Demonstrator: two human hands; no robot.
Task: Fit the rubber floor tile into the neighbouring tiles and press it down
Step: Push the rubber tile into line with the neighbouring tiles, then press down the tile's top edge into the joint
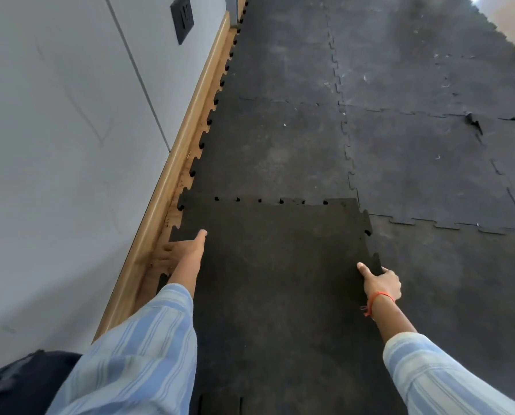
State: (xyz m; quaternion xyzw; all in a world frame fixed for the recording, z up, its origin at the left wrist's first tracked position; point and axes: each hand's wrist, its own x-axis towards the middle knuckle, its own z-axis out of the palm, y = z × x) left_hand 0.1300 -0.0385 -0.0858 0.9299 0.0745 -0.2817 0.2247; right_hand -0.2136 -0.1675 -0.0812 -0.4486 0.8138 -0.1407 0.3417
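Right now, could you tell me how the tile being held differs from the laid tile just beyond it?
The held tile is darker and cleaner; the laid tile is greyer and scuffed. The held tile's right edge is lifted by the right hand and its teeth overlap the seam; the laid tile lies flat and interlocked. Both have jigsaw edges.

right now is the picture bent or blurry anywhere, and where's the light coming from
Head view: the wide lens bows the wooden skirting board and leans the wall; the striped sleeves at the bottom are soft; daylight blows out the top right corner and puts a dull sheen on the far laid tiles; the loose rubber tile and both hands are evenly lit and sharp.
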